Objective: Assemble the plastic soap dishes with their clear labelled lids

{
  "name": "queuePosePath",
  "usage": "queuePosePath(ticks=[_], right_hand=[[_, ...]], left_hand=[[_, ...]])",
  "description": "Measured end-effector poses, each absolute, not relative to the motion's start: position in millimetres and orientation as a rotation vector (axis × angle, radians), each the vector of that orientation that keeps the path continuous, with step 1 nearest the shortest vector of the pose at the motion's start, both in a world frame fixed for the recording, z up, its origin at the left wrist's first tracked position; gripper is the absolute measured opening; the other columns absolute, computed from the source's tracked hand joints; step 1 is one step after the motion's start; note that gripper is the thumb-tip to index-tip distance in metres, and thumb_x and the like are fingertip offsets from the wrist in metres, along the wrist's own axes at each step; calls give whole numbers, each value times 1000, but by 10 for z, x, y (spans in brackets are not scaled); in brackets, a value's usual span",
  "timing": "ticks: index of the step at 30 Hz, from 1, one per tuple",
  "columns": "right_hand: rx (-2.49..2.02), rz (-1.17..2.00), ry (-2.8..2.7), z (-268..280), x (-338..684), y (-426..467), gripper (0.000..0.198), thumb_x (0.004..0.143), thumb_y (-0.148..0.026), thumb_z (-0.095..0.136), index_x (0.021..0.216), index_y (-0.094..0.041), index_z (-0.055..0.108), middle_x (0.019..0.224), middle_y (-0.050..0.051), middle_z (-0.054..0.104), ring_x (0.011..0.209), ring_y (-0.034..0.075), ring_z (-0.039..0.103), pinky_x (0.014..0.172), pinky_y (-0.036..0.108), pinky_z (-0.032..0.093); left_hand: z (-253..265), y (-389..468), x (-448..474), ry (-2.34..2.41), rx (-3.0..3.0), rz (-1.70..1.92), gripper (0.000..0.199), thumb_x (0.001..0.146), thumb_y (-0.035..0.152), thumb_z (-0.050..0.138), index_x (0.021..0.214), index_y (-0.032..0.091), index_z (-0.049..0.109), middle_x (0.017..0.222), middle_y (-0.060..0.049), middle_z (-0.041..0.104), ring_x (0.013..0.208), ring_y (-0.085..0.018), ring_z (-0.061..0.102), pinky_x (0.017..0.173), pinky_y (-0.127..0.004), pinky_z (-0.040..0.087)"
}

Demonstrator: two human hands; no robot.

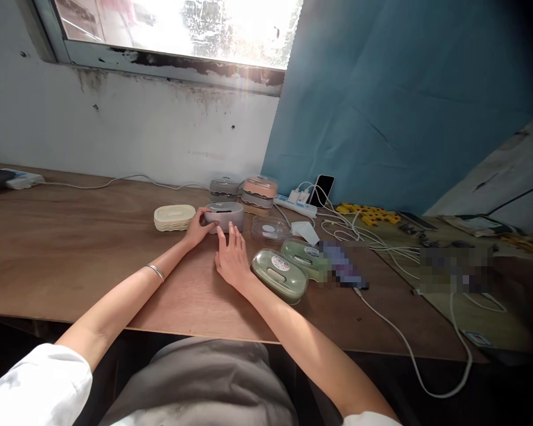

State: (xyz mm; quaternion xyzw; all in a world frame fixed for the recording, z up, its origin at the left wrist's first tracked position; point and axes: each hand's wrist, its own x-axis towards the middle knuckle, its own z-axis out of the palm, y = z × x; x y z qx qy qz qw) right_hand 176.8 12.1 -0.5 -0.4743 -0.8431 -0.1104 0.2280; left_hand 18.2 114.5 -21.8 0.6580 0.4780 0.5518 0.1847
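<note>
- no text can be read anywhere
- round white stickers on the two green oval plastic boxes (279, 274), lower centre of the frame, carry print too small to read

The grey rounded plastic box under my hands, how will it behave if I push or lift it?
The grey rounded plastic box looks hollow, so probably light. It sits low and wide on the wooden table, so it should slide rather than tip. Its smooth shell may be slippery.

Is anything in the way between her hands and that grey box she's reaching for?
Nothing visible is. The left hand already touches the grey box at its left end, and the right hand lies just in front of it, fingertips at its front edge. The cream box and green box sit off to the sides.
</note>
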Motion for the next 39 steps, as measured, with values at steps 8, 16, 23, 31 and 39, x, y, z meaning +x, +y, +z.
queuePosePath(ticks=[8, 16, 23, 31, 39], right_hand=[[-1279, -285, -2379, 11, 1754, 77, 71, 76, -15, 58, 141, -5, 30, 147, 27, 24, 136, 38, 25, 107, 50, 24], [-1301, -251, -2387, 4, 1757, 96, 68, 78, -16, 57, 140, -6, 31, 145, 25, 28, 134, 37, 27, 107, 49, 24], [-1321, -248, -2418, -11, 1769, 93, 62, 81, -19, 53, 139, -7, 34, 140, 24, 37, 126, 35, 37, 104, 49, 29], [-1302, -222, -2423, -5, 1774, 90, 56, 83, -19, 49, 135, -5, 37, 137, 22, 41, 125, 32, 35, 102, 47, 31], [-1293, -261, -2402, 8, 1767, 60, 54, 82, -20, 50, 133, -7, 39, 133, 20, 44, 126, 33, 32, 104, 50, 28]], left_hand=[[-223, 1122, 168, 1331, 1870, 1650, 30, 91, 32, 56, 115, 14, 55, 114, -9, 58, 100, -22, 59, 86, -43, 50], [-227, 1115, 167, 1308, 1938, 1630, 30, 90, 32, 57, 115, 15, 56, 115, -9, 58, 102, -22, 58, 88, -44, 49], [-172, 1049, 200, 1303, 1999, 1545, 30, 90, 32, 57, 114, 14, 56, 116, -9, 58, 103, -23, 58, 89, -45, 49], [-147, 962, 225, 1325, 2069, 1410, 30, 90, 32, 57, 114, 15, 55, 115, -9, 57, 102, -22, 58, 88, -44, 49], [-187, 991, 195, 1336, 2035, 1404, 29, 90, 34, 56, 112, 14, 56, 112, -8, 58, 98, -21, 59, 85, -42, 50]])
